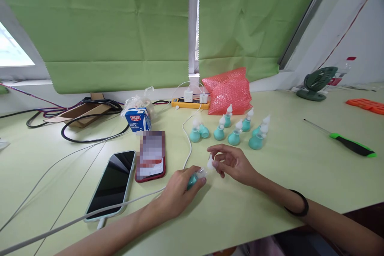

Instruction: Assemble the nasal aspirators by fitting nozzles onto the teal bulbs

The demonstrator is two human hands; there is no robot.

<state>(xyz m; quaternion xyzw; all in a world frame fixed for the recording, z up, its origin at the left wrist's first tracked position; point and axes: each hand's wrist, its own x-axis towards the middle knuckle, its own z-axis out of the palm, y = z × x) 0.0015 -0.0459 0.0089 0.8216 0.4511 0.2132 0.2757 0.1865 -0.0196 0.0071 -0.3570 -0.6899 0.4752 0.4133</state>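
Observation:
My left hand point(180, 192) is wrapped round a teal squeeze bulb point(192, 181) with a clear top point(201, 173) that points to the right. Just beyond that top, my right hand point(232, 163) pinches a small white translucent nozzle tip point(210, 163) between thumb and fingers. The tip and the clear top are close; whether they touch I cannot tell. Behind my hands stand several teal bulbs with white tips, among them one bulb point(234, 137) in the middle and another point(256, 141) to the right. One teal bulb point(204, 131) at the left of the group shows no white tip.
Two phones lie left of my hands, a black-screened one point(112, 182) and a red-cased one point(150, 156). A white cable point(141, 197) crosses under my left forearm region. Behind are a milk carton point(138, 120), a power strip point(192, 104) and pink bubble wrap point(229, 94). A screwdriver point(351, 144) lies right.

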